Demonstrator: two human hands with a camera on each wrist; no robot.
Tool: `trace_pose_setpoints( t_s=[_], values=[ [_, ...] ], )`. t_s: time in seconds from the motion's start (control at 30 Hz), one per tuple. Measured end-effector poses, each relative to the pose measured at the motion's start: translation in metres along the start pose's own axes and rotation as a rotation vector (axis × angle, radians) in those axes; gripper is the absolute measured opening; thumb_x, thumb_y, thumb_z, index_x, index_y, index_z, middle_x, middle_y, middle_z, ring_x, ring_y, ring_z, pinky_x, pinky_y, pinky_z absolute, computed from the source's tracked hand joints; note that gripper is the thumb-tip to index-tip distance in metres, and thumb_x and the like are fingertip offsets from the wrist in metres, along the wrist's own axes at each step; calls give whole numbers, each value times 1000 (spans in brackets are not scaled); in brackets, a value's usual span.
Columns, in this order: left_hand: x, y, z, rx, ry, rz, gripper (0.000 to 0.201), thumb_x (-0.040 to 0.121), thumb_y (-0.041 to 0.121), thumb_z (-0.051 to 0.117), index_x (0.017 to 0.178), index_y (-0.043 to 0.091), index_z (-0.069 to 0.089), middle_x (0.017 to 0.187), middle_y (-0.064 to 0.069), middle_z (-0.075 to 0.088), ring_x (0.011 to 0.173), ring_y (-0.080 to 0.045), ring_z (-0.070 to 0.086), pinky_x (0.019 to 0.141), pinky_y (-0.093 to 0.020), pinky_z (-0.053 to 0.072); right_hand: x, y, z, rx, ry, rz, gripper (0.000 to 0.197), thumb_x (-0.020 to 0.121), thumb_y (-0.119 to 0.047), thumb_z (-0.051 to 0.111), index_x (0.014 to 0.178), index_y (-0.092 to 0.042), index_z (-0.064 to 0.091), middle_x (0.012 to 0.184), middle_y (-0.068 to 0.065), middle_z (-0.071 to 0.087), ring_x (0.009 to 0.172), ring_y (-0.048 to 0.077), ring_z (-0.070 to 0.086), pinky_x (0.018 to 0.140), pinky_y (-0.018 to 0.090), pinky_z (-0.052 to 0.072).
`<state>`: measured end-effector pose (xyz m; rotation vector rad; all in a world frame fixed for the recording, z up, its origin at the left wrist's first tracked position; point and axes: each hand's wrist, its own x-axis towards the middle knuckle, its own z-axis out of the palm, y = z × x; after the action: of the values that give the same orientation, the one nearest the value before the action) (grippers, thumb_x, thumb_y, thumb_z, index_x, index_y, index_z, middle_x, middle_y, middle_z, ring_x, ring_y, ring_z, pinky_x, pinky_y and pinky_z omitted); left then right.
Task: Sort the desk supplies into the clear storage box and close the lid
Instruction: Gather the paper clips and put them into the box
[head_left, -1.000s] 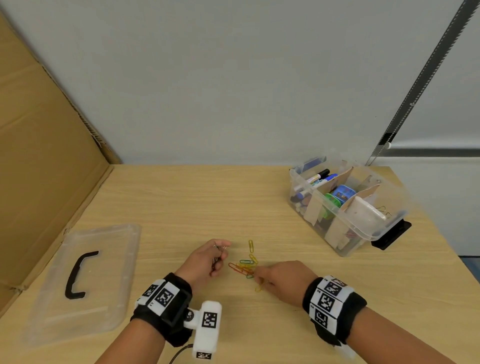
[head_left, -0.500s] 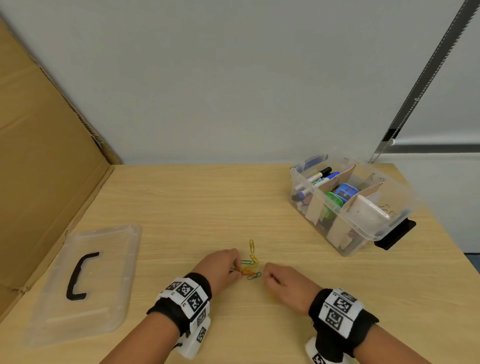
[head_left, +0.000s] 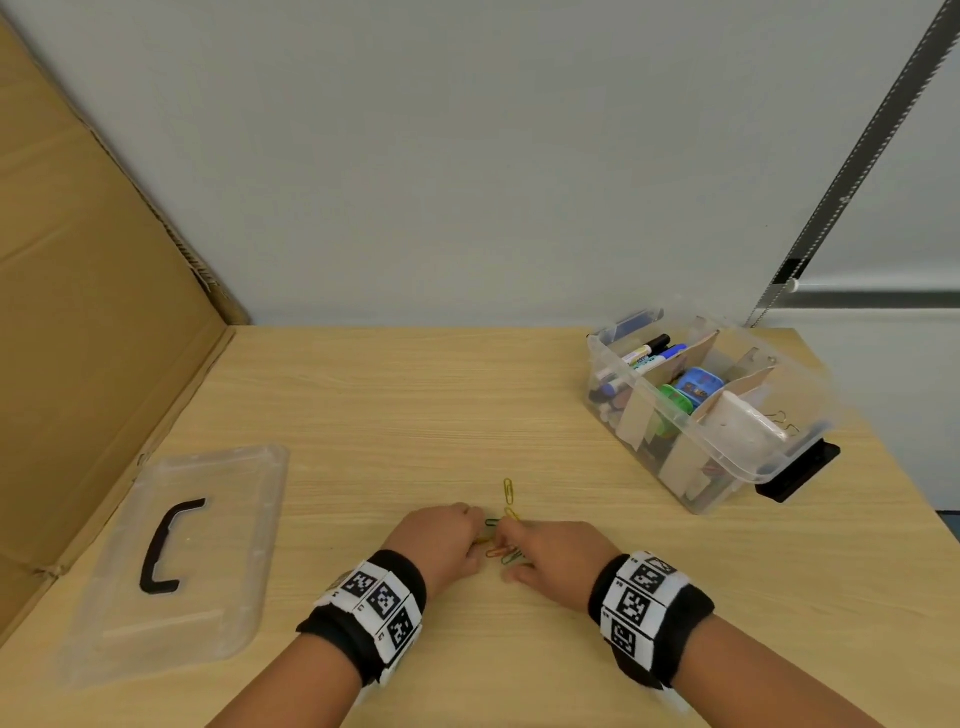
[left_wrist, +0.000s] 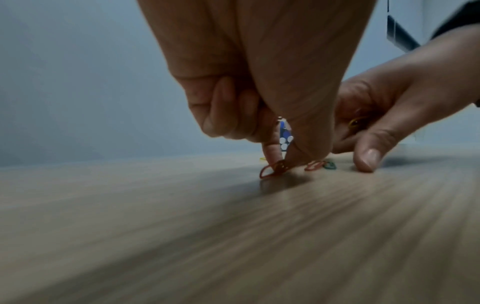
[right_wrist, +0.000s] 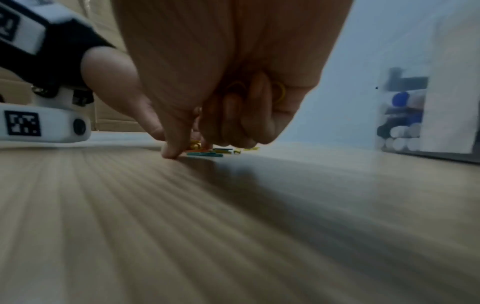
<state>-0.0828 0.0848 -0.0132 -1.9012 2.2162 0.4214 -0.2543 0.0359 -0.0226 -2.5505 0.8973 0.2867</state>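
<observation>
Left hand (head_left: 441, 538) pinching a red paper clip (left_wrist: 272, 170) off the bench (head_left: 415, 405); right hand (head_left: 556, 553) fingers curled round what looks like yellow clips (right_wrist: 280, 92), thumb down.

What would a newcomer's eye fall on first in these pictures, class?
Probably the two hands meeting at the near middle of the desk: the left hand pinches a red paper clip, and the right hand holds yellow clips while reaching into the coloured paper clips. Next, the open clear storage box at far right, and its lid lying at left.
</observation>
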Motion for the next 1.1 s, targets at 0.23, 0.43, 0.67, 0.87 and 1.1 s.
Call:
trace_pose_setpoints(
  t_s=[0.23, 0.43, 0.67, 0.87, 1.1],
  values=[
    [0, 1, 9, -154, -23, -79, 25, 95, 26, 37, 111, 10, 46, 104, -9, 58, 85, -24, 54, 68, -30, 36, 13, -6, 0, -262, -12, -30, 30, 102, -26, 29, 124, -9, 39, 97, 13, 66, 68, 26, 52, 45, 28, 22],
    [-2, -17, 14, -990, 90, -226, 31, 99, 17, 27, 71, 18, 38, 65, 3, 43, 59, -11, 40, 60, -27, 35, 7, 2, 1, 33, 80, 89, 20, 98, -29, 35, 102, -16, 49, 79, 0, 54, 70, 22, 54, 61, 32, 38],
    [-11, -13, 6, -2145, 91, -166, 38, 95, 35, 35, 62, 16, 38, 54, 0, 34, 38, -8, 25, 36, -19, 18, -3, 15, -5, 1612, 52, 304, 36, 99, -31, 32, 71, -15, 46, 58, 1, 39, 46, 12, 28, 39, 24, 16],
    [-9, -10, 11, -1918, 103, -276, 38, 101, 28, 36, 66, 14, 41, 51, 3, 36, 38, -7, 23, 35, -19, 18, 11, 10, -9, 1097, 143, 276, 21, 100, -21, 40, 81, -16, 49, 66, -2, 49, 53, 11, 42, 48, 29, 38],
    [-22, -24, 18, -1719, 87, -338, 23, 102, 15, 36, 104, 3, 56, 66, 0, 49, 37, -4, 26, 33, -14, 22, 25, -10, -22, -145, -51, 37, 26, 98, -23, 37, 121, -11, 38, 82, 7, 55, 64, 26, 51, 61, 33, 39]
  ],
)
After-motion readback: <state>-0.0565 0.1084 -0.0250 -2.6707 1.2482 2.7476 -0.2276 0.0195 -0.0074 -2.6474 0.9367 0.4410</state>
